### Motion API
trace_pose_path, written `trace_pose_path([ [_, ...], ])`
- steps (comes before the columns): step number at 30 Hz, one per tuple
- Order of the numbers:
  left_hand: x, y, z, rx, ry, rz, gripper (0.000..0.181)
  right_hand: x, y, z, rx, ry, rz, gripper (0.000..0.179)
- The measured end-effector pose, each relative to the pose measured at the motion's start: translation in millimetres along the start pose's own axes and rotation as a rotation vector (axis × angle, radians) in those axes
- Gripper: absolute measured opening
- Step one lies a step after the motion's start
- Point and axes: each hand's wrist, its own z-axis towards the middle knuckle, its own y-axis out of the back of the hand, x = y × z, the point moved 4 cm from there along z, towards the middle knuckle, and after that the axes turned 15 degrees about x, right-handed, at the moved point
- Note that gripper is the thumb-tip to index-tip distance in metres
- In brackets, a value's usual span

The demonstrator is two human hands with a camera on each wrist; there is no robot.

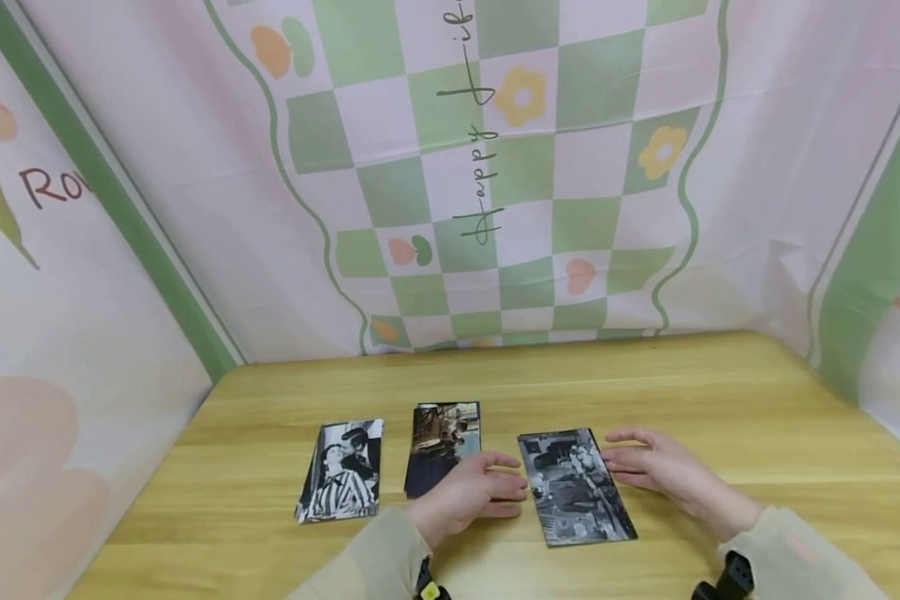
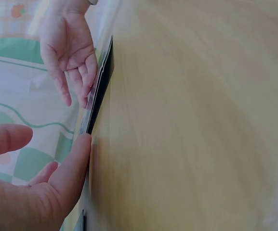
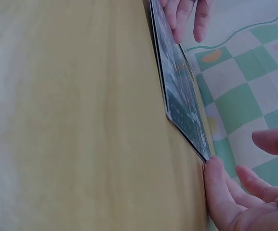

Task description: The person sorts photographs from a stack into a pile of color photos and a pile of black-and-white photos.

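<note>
A small stack of photo cards lies slightly turned on the table, a black-and-white scene on top. On its left side is my left hand, fingers extended toward the stack's edge; in the left wrist view a fingertip touches that edge. Opposite, my right hand has its fingers loosely spread, and one fingertip meets the stack's corner in the right wrist view. Neither hand grips the cards. Partly behind the left hand lies a second pile with a colored picture. Further left is a black-and-white photo of two people.
The wooden table runs back to a hanging cloth with green checks and flowers. More printed cloth hangs at the left side, and another panel at the right.
</note>
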Motion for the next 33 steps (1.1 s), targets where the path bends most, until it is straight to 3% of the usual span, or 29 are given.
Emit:
trace_pose_path([
  [24, 1.1, -0.8, 1.6, -0.017, 0.024, -0.051, 0.035, -2.2, 0.9, 0.7, -0.034, -0.008, 0.095, 0.051],
  [33, 1.6, 0.4, 5.6, -0.045, -0.021, -0.067, 0.04, -3.1, 0.1, 3.0, -0.042, 0.086, 0.134, 0.061],
])
